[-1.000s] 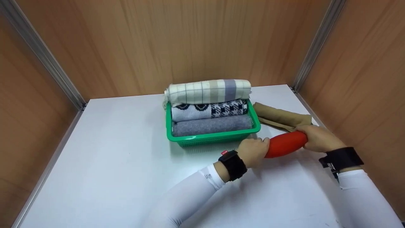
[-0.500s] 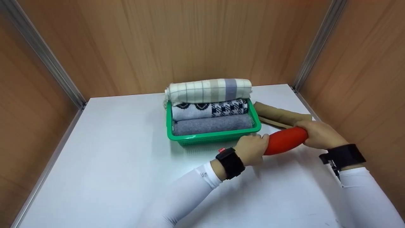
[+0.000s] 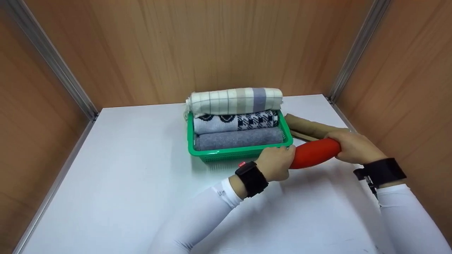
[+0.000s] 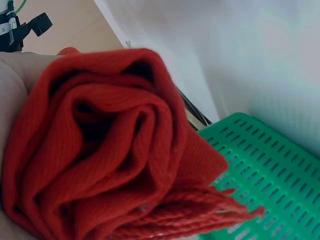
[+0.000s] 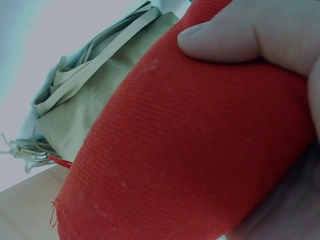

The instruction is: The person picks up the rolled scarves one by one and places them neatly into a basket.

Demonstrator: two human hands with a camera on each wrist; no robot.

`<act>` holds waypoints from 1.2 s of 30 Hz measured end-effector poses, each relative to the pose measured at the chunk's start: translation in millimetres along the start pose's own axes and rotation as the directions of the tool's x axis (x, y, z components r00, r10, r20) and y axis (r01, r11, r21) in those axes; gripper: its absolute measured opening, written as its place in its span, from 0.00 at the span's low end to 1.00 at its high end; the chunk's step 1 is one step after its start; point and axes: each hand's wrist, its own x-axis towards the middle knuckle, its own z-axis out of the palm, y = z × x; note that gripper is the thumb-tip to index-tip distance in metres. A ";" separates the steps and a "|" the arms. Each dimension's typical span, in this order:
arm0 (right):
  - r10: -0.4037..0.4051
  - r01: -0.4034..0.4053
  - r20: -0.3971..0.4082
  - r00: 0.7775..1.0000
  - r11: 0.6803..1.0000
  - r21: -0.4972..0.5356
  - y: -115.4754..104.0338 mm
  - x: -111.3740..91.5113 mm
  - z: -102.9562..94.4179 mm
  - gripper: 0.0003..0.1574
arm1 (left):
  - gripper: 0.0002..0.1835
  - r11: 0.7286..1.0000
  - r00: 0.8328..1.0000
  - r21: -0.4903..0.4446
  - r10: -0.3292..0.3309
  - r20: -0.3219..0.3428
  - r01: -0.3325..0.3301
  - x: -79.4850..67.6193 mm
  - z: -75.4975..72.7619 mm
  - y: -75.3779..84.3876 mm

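Note:
A rolled red knit scarf (image 3: 315,153) is held above the table, to the right of the green basket (image 3: 212,153). My left hand (image 3: 275,163) grips its left end near the basket's front right corner. Around the other end curl the fingers of my right hand (image 3: 355,147); in the right wrist view the thumb (image 5: 220,42) presses on the red knit. Spiral layers and loose fringe of the scarf (image 4: 115,135) show in the left wrist view. Behind my right hand lies a folded tan cloth (image 3: 307,126), its fringe visible in the right wrist view.
Inside the basket sit a grey roll (image 3: 240,139) and a black-and-white patterned roll (image 3: 215,124). A plaid fringed roll (image 3: 233,100) rests at its back edge. Wooden panels (image 3: 226,46) enclose the white table (image 3: 134,169) at the back and sides.
Both hands and the red scarf have shifted slightly up and to the left in the head view. The grip stays the same, and the basket and tan cloth have stayed in place.

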 end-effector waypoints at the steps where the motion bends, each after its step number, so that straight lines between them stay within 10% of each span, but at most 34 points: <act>1: -0.004 0.004 -0.005 1.000 1.000 -0.001 -0.7 0.4 -0.2 0.26 | 0.28 1.000 1.000 -0.001 0.001 -0.004 -0.001 -0.6 -0.6 -1.7; 36: -0.040 0.034 -0.100 0.994 0.998 -0.055 -28.7 16.5 2.3 0.31 | 0.25 0.998 0.998 -0.064 0.018 -0.059 -0.022 -18.0 -15.0 -44.8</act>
